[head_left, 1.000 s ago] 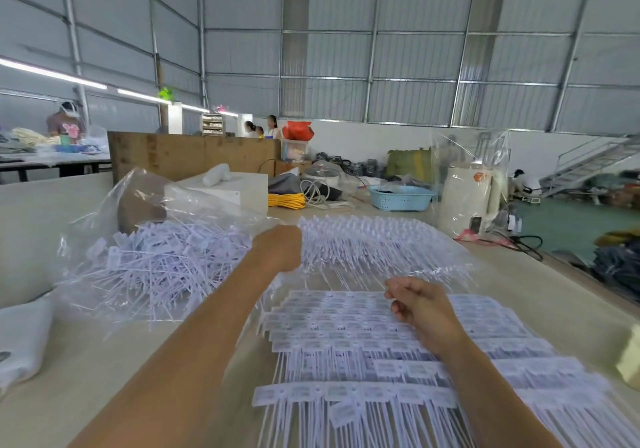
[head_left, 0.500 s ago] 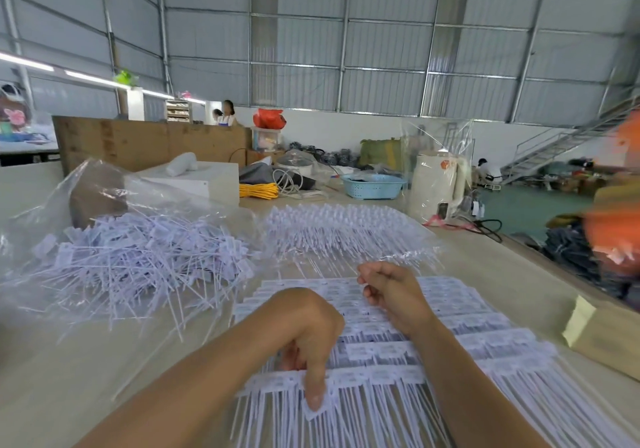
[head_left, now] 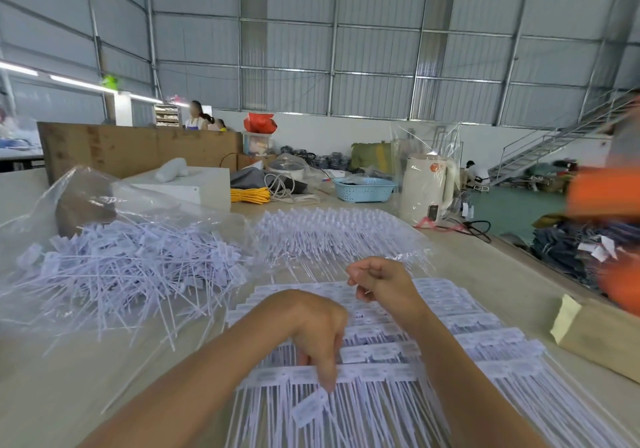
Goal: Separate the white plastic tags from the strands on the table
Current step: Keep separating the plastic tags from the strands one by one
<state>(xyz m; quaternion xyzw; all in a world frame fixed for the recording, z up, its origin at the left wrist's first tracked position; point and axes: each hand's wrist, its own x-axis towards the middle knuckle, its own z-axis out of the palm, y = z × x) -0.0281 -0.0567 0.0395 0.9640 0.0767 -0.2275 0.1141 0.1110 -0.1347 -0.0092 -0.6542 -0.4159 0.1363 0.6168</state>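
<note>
The joined tags (head_left: 377,375) lie in overlapping rows on the bench (head_left: 69,395), just right of the loose pile (head_left: 131,274) in its clear bag; they look light, thin and springy, likely to snap at the joint; the left hand (head_left: 320,336) pinches one tag (head_left: 309,407) by its flat head, the best hold; the right hand (head_left: 382,286) is curled above the rows, seemingly empty.

beige table (head_left: 62,388), tag strips (head_left: 485,340), blue basket (head_left: 363,190)

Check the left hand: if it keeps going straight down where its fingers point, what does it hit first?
Likely the loose tag just below the left hand fingertips, lying on the strands; depth is unclear.
</note>
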